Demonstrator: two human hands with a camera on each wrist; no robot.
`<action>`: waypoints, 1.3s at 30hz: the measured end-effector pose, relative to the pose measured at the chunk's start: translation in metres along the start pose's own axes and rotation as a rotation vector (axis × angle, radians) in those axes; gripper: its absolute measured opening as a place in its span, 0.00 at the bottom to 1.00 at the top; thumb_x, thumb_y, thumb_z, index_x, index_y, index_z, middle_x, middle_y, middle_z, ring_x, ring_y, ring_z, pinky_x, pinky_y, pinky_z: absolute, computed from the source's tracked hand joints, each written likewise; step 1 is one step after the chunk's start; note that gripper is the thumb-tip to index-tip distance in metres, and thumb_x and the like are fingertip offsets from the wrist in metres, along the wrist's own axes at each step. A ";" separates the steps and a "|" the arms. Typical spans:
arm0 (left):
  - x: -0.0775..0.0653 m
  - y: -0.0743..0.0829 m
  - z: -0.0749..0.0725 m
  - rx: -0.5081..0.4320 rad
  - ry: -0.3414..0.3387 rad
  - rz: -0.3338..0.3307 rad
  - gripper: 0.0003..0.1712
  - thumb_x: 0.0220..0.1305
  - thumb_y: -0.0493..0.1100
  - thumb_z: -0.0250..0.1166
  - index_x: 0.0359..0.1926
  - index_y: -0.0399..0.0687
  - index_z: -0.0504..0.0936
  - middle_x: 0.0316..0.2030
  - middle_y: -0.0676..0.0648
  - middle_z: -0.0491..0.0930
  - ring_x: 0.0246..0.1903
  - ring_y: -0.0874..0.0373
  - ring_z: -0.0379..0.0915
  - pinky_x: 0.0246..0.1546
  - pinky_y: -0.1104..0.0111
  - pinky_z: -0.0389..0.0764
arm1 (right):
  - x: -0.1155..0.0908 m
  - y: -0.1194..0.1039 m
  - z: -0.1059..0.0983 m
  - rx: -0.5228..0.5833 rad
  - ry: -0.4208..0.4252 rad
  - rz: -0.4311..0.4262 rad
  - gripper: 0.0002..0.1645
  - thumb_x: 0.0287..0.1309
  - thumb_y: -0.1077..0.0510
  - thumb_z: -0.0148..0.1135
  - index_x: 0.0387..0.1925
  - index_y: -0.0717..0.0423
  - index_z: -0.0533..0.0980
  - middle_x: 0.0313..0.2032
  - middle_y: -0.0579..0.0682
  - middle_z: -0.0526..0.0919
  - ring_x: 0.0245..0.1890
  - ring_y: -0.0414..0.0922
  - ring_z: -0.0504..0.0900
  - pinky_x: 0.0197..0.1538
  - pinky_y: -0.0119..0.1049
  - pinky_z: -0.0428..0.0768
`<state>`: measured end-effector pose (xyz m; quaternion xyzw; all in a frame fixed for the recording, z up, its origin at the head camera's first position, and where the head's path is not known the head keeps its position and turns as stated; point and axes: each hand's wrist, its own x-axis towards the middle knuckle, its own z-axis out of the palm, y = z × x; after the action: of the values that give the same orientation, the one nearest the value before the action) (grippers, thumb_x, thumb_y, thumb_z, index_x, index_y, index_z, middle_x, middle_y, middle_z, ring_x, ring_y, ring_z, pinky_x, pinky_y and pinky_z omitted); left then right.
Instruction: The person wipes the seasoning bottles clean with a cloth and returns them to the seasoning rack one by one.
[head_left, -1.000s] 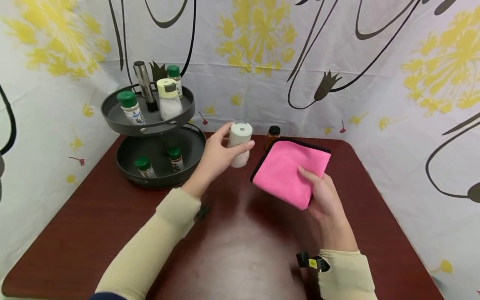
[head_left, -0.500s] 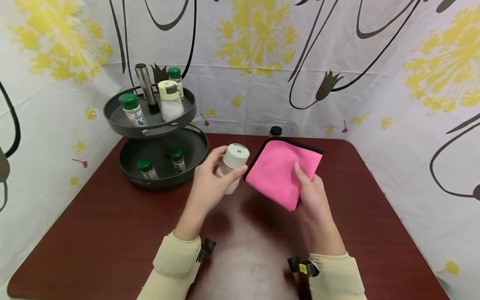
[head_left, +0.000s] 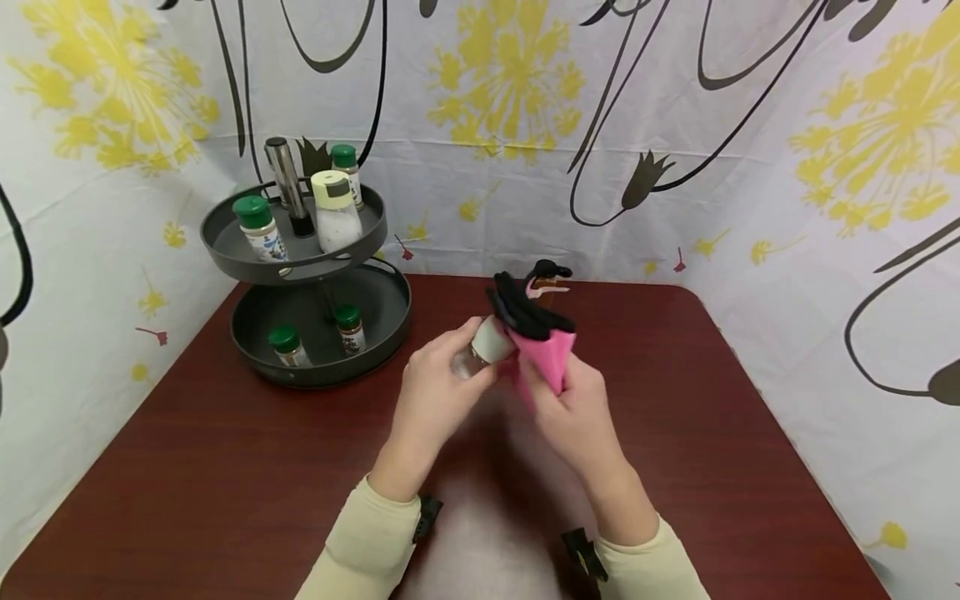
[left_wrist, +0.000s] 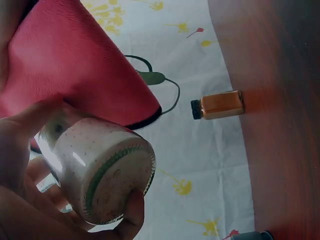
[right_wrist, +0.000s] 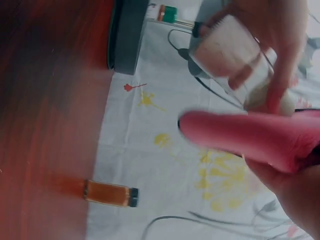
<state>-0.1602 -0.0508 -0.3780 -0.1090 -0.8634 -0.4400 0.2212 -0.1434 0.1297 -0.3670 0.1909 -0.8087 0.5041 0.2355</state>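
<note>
My left hand (head_left: 435, 392) grips a clear glass shaker jar (left_wrist: 100, 165) with a whitish lid (head_left: 491, 340). The jar is tilted, lid toward the right hand, and specks dot its glass in the left wrist view. A folded pink cloth (head_left: 553, 358) with black edging is held in my right hand (head_left: 577, 421), close against the lid. In the right wrist view the cloth (right_wrist: 235, 137) lies beside the lid end of the jar (right_wrist: 232, 52). Whether cloth and lid touch is hard to tell. The right fingers are partly hidden by the cloth.
A two-tier dark grey rack (head_left: 322, 379) stands at the back left, bearing green-capped spice bottles, a pale-lidded shaker (head_left: 336, 212) and a silver cylinder (head_left: 288, 187). An amber bottle with a black cap (left_wrist: 220, 105) stands at the table's back, mostly behind the cloth in the head view.
The left hand has brought the jar back from the far side of the table and tipped it rightward. The right hand has moved left, and the cloth, flat before, is now bunched beside the lid.
</note>
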 end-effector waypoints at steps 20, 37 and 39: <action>-0.004 0.002 0.008 0.206 0.132 0.130 0.29 0.61 0.49 0.79 0.63 0.50 0.87 0.55 0.46 0.90 0.48 0.44 0.88 0.49 0.49 0.89 | 0.021 0.003 0.012 -0.081 -0.145 0.160 0.15 0.80 0.50 0.57 0.48 0.59 0.80 0.25 0.52 0.73 0.25 0.46 0.72 0.31 0.36 0.75; -0.004 0.010 0.005 0.255 0.056 0.346 0.13 0.60 0.40 0.79 0.46 0.49 0.90 0.38 0.49 0.89 0.42 0.46 0.83 0.38 0.52 0.87 | 0.024 0.001 0.006 -0.212 -0.110 -0.252 0.25 0.73 0.60 0.62 0.68 0.61 0.74 0.60 0.57 0.83 0.58 0.50 0.83 0.63 0.43 0.82; -0.005 0.011 0.007 0.265 0.052 0.351 0.20 0.59 0.44 0.81 0.53 0.51 0.90 0.44 0.49 0.90 0.45 0.44 0.83 0.37 0.50 0.86 | 0.026 0.004 0.005 -0.122 -0.127 -0.105 0.18 0.77 0.58 0.59 0.62 0.61 0.77 0.48 0.56 0.84 0.45 0.48 0.82 0.49 0.39 0.84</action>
<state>-0.1533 -0.0388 -0.3757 -0.2163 -0.8754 -0.2802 0.3291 -0.1680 0.1252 -0.3568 0.2500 -0.8400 0.4278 0.2209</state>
